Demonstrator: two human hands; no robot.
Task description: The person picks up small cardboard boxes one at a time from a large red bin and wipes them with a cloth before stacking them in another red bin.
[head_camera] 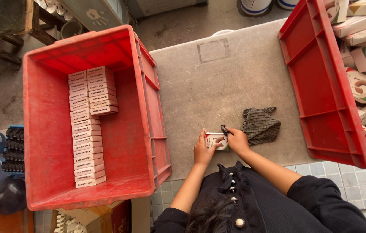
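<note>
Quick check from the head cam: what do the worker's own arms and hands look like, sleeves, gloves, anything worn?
Both hands are bare: no gloves, rings or watch show on the left hand or the right hand. The forearms are uncovered too. The dark sleeves are pushed up towards the elbows and belong to a black garment with a row of round pale buttons down the front.

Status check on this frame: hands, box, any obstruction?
Left hand and right hand both on small carton, flat on table. Checked cloth touching right hand. Nothing blocking.
</note>
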